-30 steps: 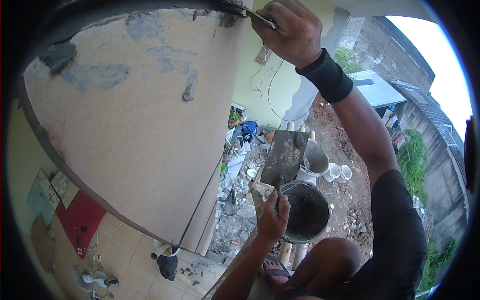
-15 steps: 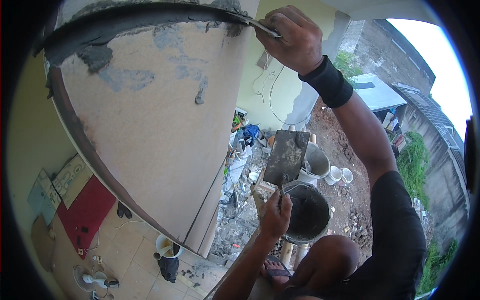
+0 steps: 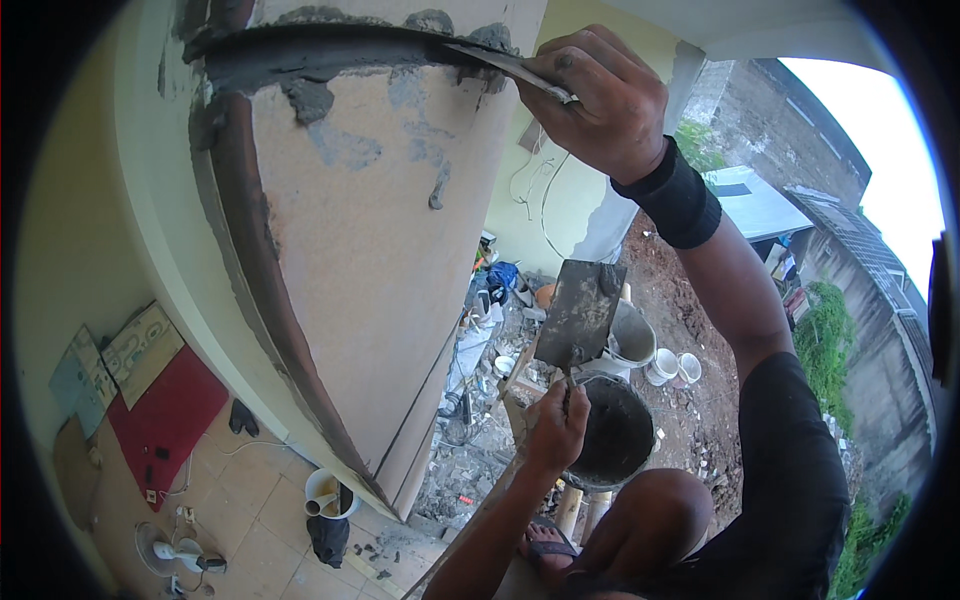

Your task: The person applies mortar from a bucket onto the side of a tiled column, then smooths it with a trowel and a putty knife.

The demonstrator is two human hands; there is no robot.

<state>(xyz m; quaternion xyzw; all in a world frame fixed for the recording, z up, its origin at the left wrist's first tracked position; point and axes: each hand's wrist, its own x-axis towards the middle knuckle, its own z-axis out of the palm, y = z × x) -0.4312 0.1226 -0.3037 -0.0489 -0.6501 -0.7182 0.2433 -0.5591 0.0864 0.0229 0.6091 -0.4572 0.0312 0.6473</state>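
Up high, my right hand (image 3: 605, 105) pinches a thin flat metal blade (image 3: 512, 68). Its tip lies against a band of wet grey mortar (image 3: 335, 52) along the upper edge of a beige panel (image 3: 370, 240). Lower down, my left hand (image 3: 555, 428) is closed round the handle of a flat rectangular trowel (image 3: 572, 325), whose plate carries grey smears and a small lump of mortar near its far corner. A black bucket of grey mortar (image 3: 615, 430) stands just right of that hand, below the trowel. Mortar blobs and smears mark the panel's upper part.
A second bucket (image 3: 632, 335) and small white pails (image 3: 662, 366) stand beyond the mortar bucket. Rubble (image 3: 470, 460) covers the ground below. On the tiled floor lie a red cloth (image 3: 170, 425), a fan (image 3: 165, 550) and a white bucket (image 3: 325, 490). My foot (image 3: 548, 545) rests near bamboo poles (image 3: 570, 510).
The view has shifted left, so the panel and its left edge sit further right. My right hand and blade appear slightly lower and further right, still at the mortar band. Both grips are unchanged.
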